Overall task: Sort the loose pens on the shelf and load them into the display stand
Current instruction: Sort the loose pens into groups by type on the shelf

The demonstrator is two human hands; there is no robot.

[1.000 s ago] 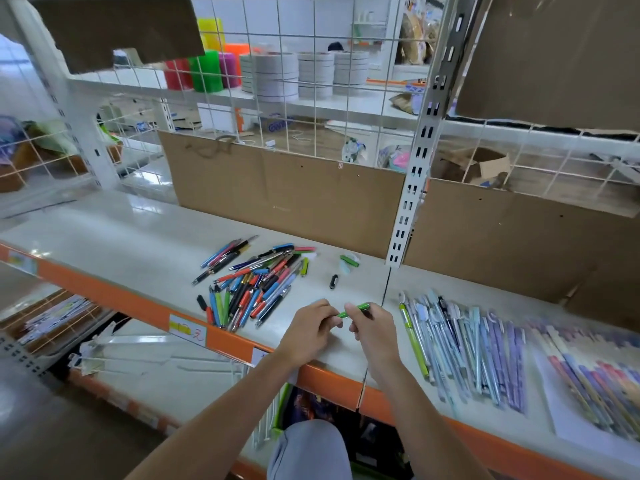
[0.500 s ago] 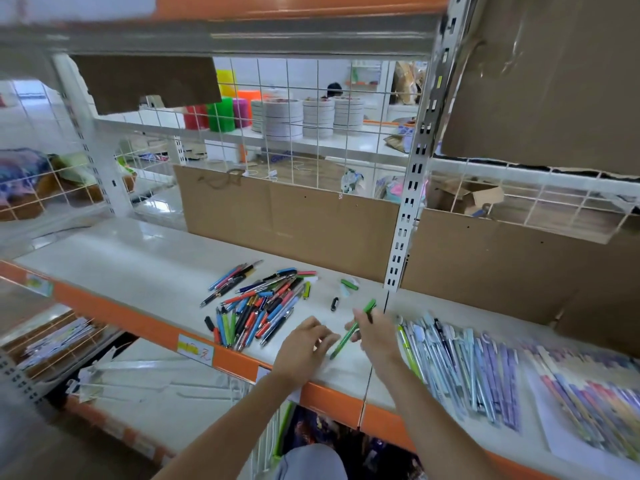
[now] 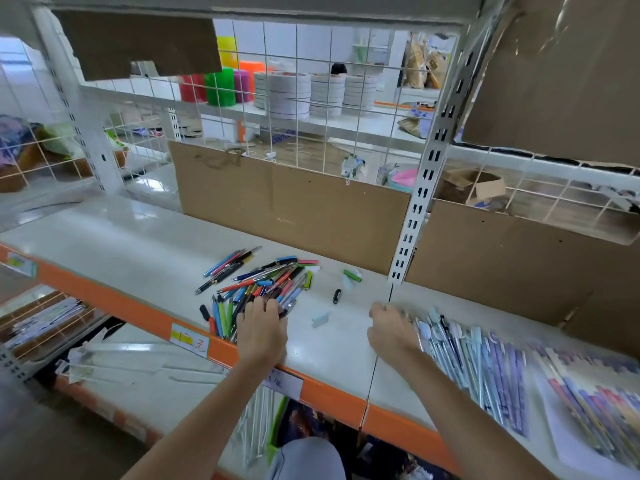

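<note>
Left hand (image 3: 262,329) is down on the near edge of the loose pen pile (image 3: 258,287), palm flat, fingers spread over the barrels and pressing rather than pinching; nothing lifted that I can make out. Right hand (image 3: 389,332) sits at the left end of the sorted row (image 3: 474,358), fingers curled under and hidden from the camera; whether they hold a pen I cannot tell.

The pile lies mid-shelf on the white shelf (image 3: 114,244), well back from the orange rail (image 3: 138,311); the sorted row lies to the right, past the upright post (image 3: 420,202). No display stand that I can pick out here.

Handling, as I judge it: these pens are light, stiff and smooth-barrelled, so they will roll and skate on that glossy surface; best taken mid-barrel between thumb and two fingers, not by the clip or tip. Caps look loose; a black cap (image 3: 336,296), a green piece (image 3: 352,275) and a pale clip (image 3: 320,319) lie by themselves between the two groups, so a careless tug may pull more off.

Direction: the pile is a jumble, long axes mostly running from near-left to far-right, a few crossing; the sorted row is orderly, barrels side by side, long axes slanting from far-left to near-right, clip ends towards the back.
</note>
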